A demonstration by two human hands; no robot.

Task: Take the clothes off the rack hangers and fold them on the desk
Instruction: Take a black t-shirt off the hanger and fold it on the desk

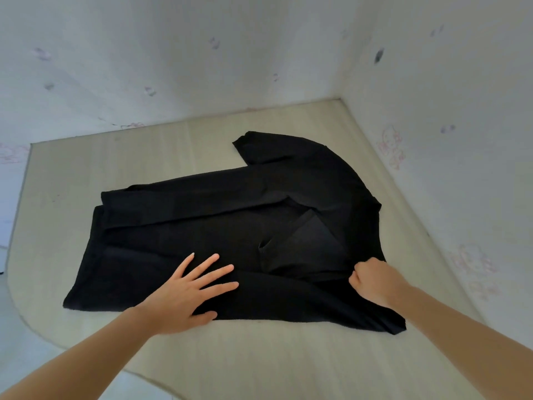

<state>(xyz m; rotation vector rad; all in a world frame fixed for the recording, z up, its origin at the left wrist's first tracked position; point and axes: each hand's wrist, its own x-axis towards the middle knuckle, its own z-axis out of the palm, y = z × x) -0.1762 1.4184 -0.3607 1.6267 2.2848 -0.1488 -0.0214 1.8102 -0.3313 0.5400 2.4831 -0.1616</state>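
With the left hand (184,295) flat on the black shirt (202,226) and the right hand (375,282) fisted on its near sleeve, a hard pull could undo the far fold on the table (86,168).

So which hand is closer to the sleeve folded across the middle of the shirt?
Right. The right hand grips the black shirt at its near edge, just beside the folded-in sleeve. The left hand lies flat on the shirt's body, farther off toward the hem.

Garment (225,226) lies spread on the desk (259,356) in the wall corner; left hand (184,295) flat on its near edge, right hand (375,281) gripping its right side.
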